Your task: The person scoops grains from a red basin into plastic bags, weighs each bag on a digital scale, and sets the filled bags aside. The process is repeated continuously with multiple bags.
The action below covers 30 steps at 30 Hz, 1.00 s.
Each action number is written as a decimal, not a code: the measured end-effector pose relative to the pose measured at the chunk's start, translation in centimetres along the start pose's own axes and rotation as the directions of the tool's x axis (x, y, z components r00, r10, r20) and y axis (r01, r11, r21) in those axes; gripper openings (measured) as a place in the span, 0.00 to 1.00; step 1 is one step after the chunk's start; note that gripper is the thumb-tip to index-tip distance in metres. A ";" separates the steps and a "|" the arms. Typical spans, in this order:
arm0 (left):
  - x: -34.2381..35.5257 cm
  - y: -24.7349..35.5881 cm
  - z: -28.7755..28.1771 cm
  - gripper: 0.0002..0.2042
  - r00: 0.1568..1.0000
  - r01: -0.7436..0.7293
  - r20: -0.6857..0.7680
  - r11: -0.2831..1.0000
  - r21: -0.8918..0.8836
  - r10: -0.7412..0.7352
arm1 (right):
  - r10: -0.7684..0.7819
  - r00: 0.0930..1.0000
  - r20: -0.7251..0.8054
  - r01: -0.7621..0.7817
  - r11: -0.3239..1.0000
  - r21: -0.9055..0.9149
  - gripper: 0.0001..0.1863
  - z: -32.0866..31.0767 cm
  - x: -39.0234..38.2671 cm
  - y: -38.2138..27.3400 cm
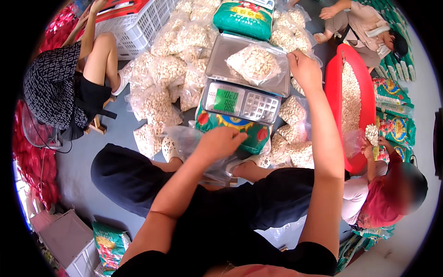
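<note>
A clear plastic bag of pale, flat seeds or beans point(255, 63) lies on the metal pan point(219, 60) of a digital scale. My right hand point(305, 69) is at the pan's right side, fingers pinched on the bag's loose plastic edge. Below the pan, the scale's panel point(261, 107) has a lit green display and a keypad. The scale stands over a green printed sack point(207, 121). My left hand point(222, 144) is curled closed above that sack's near side; what its fingers hold, if anything, is hidden. Empty-looking clear plastic point(184, 138) lies beside my left wrist.
Filled clear bags point(154, 99) crowd the floor left of the scale, with more point(293, 115) at its right. A red tub point(364, 106) of loose pale pieces stands right; a person point(376, 198) scoops there. Other people sit far left and far right. A white crate point(138, 34) stands behind.
</note>
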State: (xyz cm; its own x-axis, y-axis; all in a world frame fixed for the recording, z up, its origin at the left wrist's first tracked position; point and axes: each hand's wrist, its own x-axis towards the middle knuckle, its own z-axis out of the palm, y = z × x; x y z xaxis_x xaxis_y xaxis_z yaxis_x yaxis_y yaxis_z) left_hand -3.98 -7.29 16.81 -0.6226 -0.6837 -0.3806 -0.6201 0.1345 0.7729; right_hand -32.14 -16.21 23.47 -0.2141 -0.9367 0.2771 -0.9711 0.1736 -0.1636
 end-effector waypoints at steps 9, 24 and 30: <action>-4.5 -4.1 3.6 0.14 0.999 0.035 -0.017 0.999 -0.011 -0.035 | 0.009 0.924 0.381 0.119 0.943 -0.311 0.14 2.6 1.1 -3.4; -1.8 -8.9 1.3 0.14 0.952 -0.210 -0.284 0.924 -0.319 0.118 | 0.062 0.907 0.417 0.096 0.932 -0.349 0.16 7.9 5.8 -4.2; -2.4 -7.0 1.3 0.06 0.978 -0.034 -0.205 0.999 -0.033 0.027 | 0.177 0.955 0.237 -0.075 0.920 -0.385 0.15 -0.2 5.6 -5.2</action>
State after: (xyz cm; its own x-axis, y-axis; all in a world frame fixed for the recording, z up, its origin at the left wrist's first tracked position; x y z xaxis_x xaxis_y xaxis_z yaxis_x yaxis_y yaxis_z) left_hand 1.26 -5.67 11.62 -0.5280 -0.8123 -0.2478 -0.5821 0.1338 0.8020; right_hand -28.31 -22.28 26.08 -0.3515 -0.9361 0.0114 -0.9177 0.3469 0.1935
